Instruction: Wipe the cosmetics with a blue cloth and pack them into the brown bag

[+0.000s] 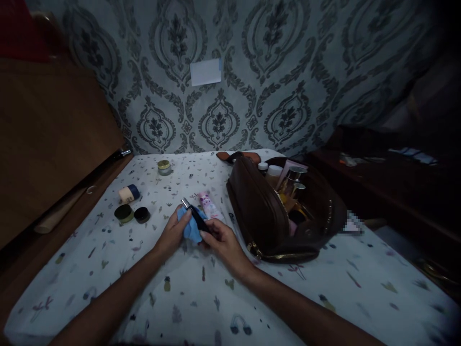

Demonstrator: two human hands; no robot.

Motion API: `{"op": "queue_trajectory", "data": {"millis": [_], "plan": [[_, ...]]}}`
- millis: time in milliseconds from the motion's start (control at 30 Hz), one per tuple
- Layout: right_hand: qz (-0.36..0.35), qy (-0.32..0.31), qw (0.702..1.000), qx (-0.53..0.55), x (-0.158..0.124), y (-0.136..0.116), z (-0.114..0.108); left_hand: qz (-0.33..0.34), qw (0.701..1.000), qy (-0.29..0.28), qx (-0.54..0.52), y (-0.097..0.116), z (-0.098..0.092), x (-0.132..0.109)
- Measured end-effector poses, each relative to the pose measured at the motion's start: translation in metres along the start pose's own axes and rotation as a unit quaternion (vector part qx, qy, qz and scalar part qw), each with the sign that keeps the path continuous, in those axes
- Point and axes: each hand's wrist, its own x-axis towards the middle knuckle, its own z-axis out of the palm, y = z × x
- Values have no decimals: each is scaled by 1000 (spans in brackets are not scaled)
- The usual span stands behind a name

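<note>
My left hand (175, 234) is closed around a light blue cloth (190, 230) held against a slim black tube with a silver end (194, 215). My right hand (221, 240) grips the lower end of that tube with closed fingers. Both hands hover just above the white patterned sheet (201, 298), close together. A pink-and-white tube (209, 205) lies on the sheet just behind my hands.
An open brown pouch (273, 211) with several bottles inside stands to the right of my hands. A small gold-lidded jar (164, 166), a beige tube with a blue cap (128, 193) and two round dark jars (132, 214) lie at the left. Dark wooden furniture (389, 187) flanks the sheet.
</note>
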Motion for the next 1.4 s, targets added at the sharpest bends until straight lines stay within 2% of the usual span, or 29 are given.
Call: {"op": "queue_trajectory", "data": {"millis": [67,167,267,400,500,533,600,733,800,867,967,1067,1233,1400], "plan": [[-57,25,994,-93,-3,0,-1,5,1000,22,-12,-2,0,0],[-116,47,970,-211,-7,-1,-1,-10,1000,-7,-15,-3,4,-2],[-149,43,950,-270,-8,-4,0,-19,1000,-18,-4,3,7,-5],[-168,33,945,-278,-9,-12,-1,-17,999,42,27,22,5,-10],[-183,45,959,-213,-12,-18,-3,47,989,60,130,40,-2,-17],[-186,45,963,-187,-13,-20,-4,91,976,59,186,46,-4,-19],[-188,40,971,-140,-15,-21,-4,188,931,28,312,54,-8,-24],[-202,18,974,-102,-20,-21,-3,355,786,-88,498,49,-10,-29],[-235,28,963,-130,-21,-22,-2,389,732,-128,544,39,-10,-28],[-268,43,947,-175,-21,-24,-2,395,711,-146,563,29,-9,-26],[-296,58,931,-208,-20,-28,-3,384,713,-158,566,24,-13,-19],[-313,80,922,-212,-19,-35,-5,353,729,-164,563,29,-21,-12],[-327,108,918,-198,-21,-49,-10,263,790,-125,540,41,-29,-6],[-318,95,920,-208,-22,-53,-11,158,843,-124,499,49,-30,-5]]}}
